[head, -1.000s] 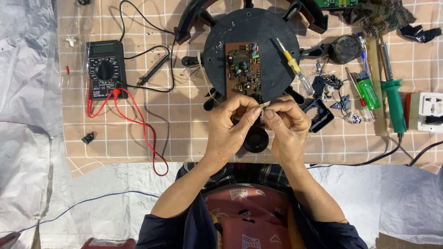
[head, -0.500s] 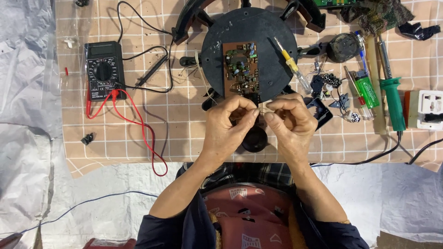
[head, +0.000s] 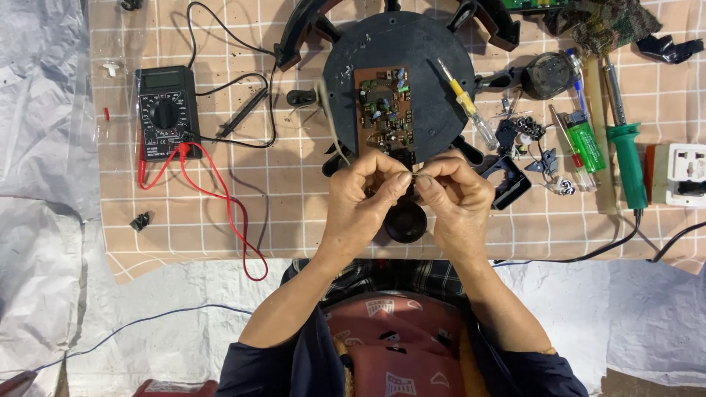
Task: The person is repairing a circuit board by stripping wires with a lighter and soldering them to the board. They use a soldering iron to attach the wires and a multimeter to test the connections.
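- The left hand (head: pixel 365 197) was curled nearly closed, its thumb and forefinger pinched together at the tips, which met those of the right hand (head: pixel 454 197) above the counter (head: pixel 294 198).
- The right hand was drawn in just as tight, its thumb and forefinger nipping a small thin part (head: pixel 416 176) between the two hands (possibly a short wire or a component lead; it was too small to tell).
- That part sat just below the near edge of the brown circuit board (head: pixel 384 110), which lay on a round black disc (head: pixel 401 81); a black knob-like piece (head: pixel 405 222) showed on the counter under the hands.
- A yellow-handled screwdriver (head: pixel 466 110) lay slantwise on the disc, to the right of the board.
- Well to the left lay a black multimeter (head: pixel 168 121) with red and black leads trailing over the checked cloth; to the right, a green-handled soldering iron (head: pixel 625 147) and a green lighter (head: pixel 585 144) lay side by side.
- Against the picture half a second earlier, both hands kept the same pinch at the same spot below the board; the fingertips seemed drawn slightly closer together, and nothing on the counter had shifted.
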